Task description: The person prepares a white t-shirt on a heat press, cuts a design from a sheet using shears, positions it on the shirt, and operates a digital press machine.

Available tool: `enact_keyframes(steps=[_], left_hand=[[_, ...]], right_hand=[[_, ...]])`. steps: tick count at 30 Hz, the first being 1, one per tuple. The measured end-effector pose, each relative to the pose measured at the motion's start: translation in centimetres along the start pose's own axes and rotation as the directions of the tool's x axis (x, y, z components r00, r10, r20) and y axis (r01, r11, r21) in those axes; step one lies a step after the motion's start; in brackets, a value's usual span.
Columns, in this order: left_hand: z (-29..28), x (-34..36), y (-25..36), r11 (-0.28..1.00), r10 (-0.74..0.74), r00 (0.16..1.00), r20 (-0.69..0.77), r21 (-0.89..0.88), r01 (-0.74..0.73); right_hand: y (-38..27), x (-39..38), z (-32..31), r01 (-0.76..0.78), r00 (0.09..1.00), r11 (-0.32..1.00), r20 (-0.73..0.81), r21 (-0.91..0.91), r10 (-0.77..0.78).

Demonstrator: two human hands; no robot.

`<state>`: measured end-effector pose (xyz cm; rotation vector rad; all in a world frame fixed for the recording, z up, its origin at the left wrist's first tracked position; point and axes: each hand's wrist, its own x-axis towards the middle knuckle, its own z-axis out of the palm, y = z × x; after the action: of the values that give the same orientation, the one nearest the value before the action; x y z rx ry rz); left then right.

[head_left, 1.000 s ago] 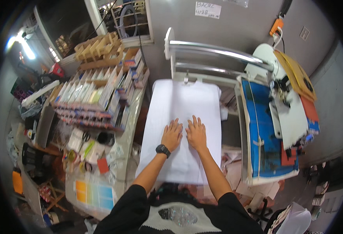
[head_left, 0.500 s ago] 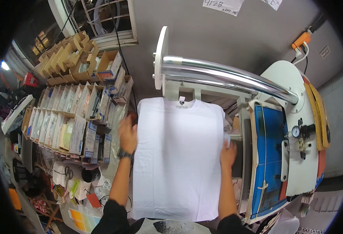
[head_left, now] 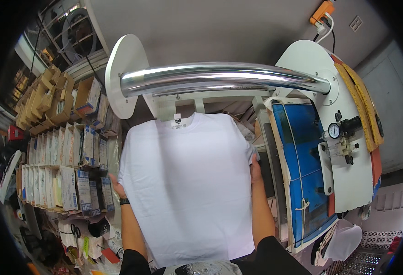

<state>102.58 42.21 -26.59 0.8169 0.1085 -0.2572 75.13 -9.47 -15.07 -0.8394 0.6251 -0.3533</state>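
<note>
A white T-shirt (head_left: 187,183) lies spread in front of me, collar at the far end, with a small dark heart print inside the neck. My left hand (head_left: 117,187), a dark band on its wrist, grips the shirt's left side; its fingers are partly hidden by the cloth. On the opposite side, my right hand (head_left: 256,172) holds the right edge just below the sleeve, thumb side up and the other fingers out of sight behind the fabric. The shirt covers whatever supports it.
A thick chrome roller bar (head_left: 224,77) spans beyond the shirt, between a white round plate (head_left: 127,73) and a white machine arm (head_left: 302,64). A blue screen frame (head_left: 302,169) and pressure gauge (head_left: 334,130) stand right. Stacked boxes (head_left: 64,160) fill the left.
The view has swung, so the shirt and machine sit further left. My left hand is lower along the shirt's side, and the shirt's sides now spread wider, with the right sleeve showing.
</note>
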Motion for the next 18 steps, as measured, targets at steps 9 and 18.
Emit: enact_keyframes(steps=[9, 18], left_hand=[[5.8, 3.8, 1.6, 0.99, 0.138, 0.937, -0.321, 0.032, -0.135], [3.4, 4.1, 1.1, 0.955, 0.129, 0.938, -0.322, 0.295, -0.03]], right_hand=[[-0.2, 4.4, -5.4, 0.086, 0.971, 0.984, -0.233, 0.159, -0.048], [1.3, 5.4, -5.7, 0.218, 0.864, 0.975, -0.47, 0.028, -0.18]])
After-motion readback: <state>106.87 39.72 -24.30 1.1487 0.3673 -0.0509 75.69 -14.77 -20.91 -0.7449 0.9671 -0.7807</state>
